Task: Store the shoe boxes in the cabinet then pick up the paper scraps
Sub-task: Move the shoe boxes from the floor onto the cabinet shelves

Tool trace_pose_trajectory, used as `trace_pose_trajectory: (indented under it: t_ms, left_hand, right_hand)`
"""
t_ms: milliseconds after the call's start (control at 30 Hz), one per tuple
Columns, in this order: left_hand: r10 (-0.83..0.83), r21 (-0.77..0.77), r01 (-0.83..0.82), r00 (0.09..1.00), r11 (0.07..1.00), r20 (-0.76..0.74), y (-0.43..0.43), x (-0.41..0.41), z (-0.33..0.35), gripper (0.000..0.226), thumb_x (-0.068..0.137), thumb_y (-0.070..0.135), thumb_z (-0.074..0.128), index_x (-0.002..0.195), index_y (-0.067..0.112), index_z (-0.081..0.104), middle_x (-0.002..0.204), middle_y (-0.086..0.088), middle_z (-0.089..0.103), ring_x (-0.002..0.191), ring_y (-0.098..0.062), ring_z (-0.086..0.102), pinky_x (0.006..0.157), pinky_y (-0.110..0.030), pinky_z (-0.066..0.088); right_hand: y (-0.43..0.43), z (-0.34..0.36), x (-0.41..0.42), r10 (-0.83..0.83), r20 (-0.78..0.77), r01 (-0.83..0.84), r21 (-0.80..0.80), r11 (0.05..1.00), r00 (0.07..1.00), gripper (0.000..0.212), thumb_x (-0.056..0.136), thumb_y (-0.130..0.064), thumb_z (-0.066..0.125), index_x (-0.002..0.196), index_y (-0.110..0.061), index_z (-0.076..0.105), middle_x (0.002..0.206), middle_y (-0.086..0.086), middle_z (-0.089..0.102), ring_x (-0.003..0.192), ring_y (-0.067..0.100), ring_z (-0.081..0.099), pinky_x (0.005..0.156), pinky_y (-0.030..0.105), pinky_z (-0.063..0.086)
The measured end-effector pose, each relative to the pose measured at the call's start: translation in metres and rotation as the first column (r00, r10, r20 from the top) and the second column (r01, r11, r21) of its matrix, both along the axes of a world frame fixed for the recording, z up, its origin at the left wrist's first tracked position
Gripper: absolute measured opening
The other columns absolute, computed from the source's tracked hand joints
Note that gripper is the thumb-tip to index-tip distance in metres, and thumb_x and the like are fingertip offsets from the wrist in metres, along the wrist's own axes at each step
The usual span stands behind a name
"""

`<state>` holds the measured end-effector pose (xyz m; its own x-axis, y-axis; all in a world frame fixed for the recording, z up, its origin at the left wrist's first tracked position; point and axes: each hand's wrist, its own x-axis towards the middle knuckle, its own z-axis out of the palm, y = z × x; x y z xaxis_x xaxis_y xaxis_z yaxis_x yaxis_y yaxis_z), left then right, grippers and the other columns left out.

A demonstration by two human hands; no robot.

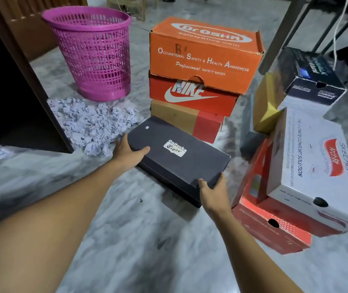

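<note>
Closest up, two bare forearms are reaching out over a glossy grey marble-look floor [126,240]. The left hand [126,153] is clamping the far-left short end of a flat matte black shoe box [181,161], thumb lying on the lid and fingers tucked out of sight. The right hand [213,191] is pinching the near corner, thumb on top, fingers curling underneath. The box is sitting at an angle between the two piles, white Onitsuka Tiger sticker facing up; can't tell if it's touching the floor.

On the right, a white Skechers box [312,166] is lying on a red box [270,225], both cardboard with finger holes. Behind them a yellow box [266,106] is leaning and a small dark box [310,77] is perching on top.

Straight ahead, a brown-and-red box [188,121] is carrying a red Nike box [192,96], with a scuffed orange box [205,53] on top.

To the left, crumpled pale paper scraps [92,125] are heaping on the floor beside the dark wooden cabinet [10,92], which is standing open. Behind the heap, a pink plastic mesh basket [94,53] is standing upright.
</note>
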<state>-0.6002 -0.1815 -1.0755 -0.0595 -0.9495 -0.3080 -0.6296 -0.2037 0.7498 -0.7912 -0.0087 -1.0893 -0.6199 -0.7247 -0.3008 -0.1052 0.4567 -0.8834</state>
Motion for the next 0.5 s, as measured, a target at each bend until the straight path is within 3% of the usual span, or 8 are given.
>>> trace_pose_trajectory:
  t_ms: [167, 267, 300, 367, 433, 500]
  left_hand:
    - [0.089, 0.045, -0.083, 0.987, 0.996, -0.134, -0.012, 0.005, -0.012, 0.106, 0.072, 0.054, 0.074, 0.154, 0.029, 0.012, 0.158, 0.001, 0.025, 0.140, -0.022, 0.035, 0.114, -0.042, 0.033]
    - [0.148, 0.019, -0.147, 0.982, 0.989, -0.114, -0.016, 0.013, -0.012, 0.091, 0.077, 0.054, 0.071, 0.150, 0.023, 0.027, 0.152, -0.002, 0.035, 0.136, -0.025, 0.041, 0.110, -0.040, 0.036]
    - [0.152, -0.004, -0.153, 0.984, 0.988, -0.088, -0.015, 0.016, -0.011, 0.073, 0.082, 0.051, 0.068, 0.143, 0.021, 0.042, 0.146, -0.002, 0.045, 0.130, -0.026, 0.047, 0.105, -0.036, 0.039]
    - [0.180, -0.021, -0.182, 0.982, 0.983, -0.051, -0.011, 0.027, -0.013, 0.035, 0.086, 0.050, 0.062, 0.107, 0.022, 0.066, 0.114, -0.004, 0.065, 0.107, -0.026, 0.059, 0.094, -0.033, 0.047]
    - [0.202, 0.012, -0.202, 0.979, 0.979, -0.039, -0.004, 0.036, -0.014, 0.033, 0.086, 0.054, 0.059, 0.076, 0.023, 0.058, 0.083, 0.000, 0.060, 0.089, -0.024, 0.057, 0.088, -0.035, 0.052]
    - [0.185, 0.083, -0.181, 0.982, 0.980, -0.034, 0.001, 0.041, -0.017, 0.039, 0.085, 0.058, 0.059, 0.075, 0.020, 0.059, 0.085, 0.001, 0.063, 0.087, -0.023, 0.060, 0.085, -0.033, 0.053]
  right_hand:
    - [-0.004, -0.019, -0.011, -0.002, 0.053, 0.004, -0.030, 1.000, 0.999, 0.043, 0.082, -0.030, 0.058, 0.122, -0.036, 0.042, 0.123, 0.000, 0.063, 0.108, 0.018, 0.065, 0.101, 0.043, 0.051]
    - [0.000, -0.019, -0.014, -0.060, 0.034, 0.061, -0.044, 0.997, 0.998, 0.036, 0.088, -0.026, 0.056, 0.121, -0.036, 0.046, 0.113, -0.003, 0.067, 0.100, 0.017, 0.066, 0.087, 0.036, 0.051]
    - [0.002, -0.021, -0.016, -0.103, 0.023, 0.104, -0.044, 0.994, 0.994, 0.035, 0.091, -0.023, 0.054, 0.124, -0.032, 0.048, 0.112, -0.002, 0.066, 0.098, 0.018, 0.065, 0.082, 0.033, 0.047]
    - [0.010, -0.025, -0.020, -0.171, 0.017, 0.172, -0.064, 0.983, 0.985, 0.038, 0.094, -0.023, 0.052, 0.132, -0.024, 0.049, 0.116, 0.003, 0.064, 0.101, 0.021, 0.063, 0.081, 0.032, 0.045]
    - [0.016, -0.033, -0.018, -0.210, 0.029, 0.212, -0.074, 0.974, 0.977, 0.045, 0.095, -0.027, 0.052, 0.139, -0.023, 0.045, 0.121, 0.005, 0.062, 0.107, 0.023, 0.061, 0.088, 0.036, 0.048]
    - [0.019, -0.038, -0.013, -0.255, 0.073, 0.260, -0.069, 0.963, 0.964, 0.053, 0.096, -0.032, 0.054, 0.145, -0.023, 0.038, 0.123, 0.005, 0.060, 0.111, 0.024, 0.058, 0.092, 0.035, 0.045]
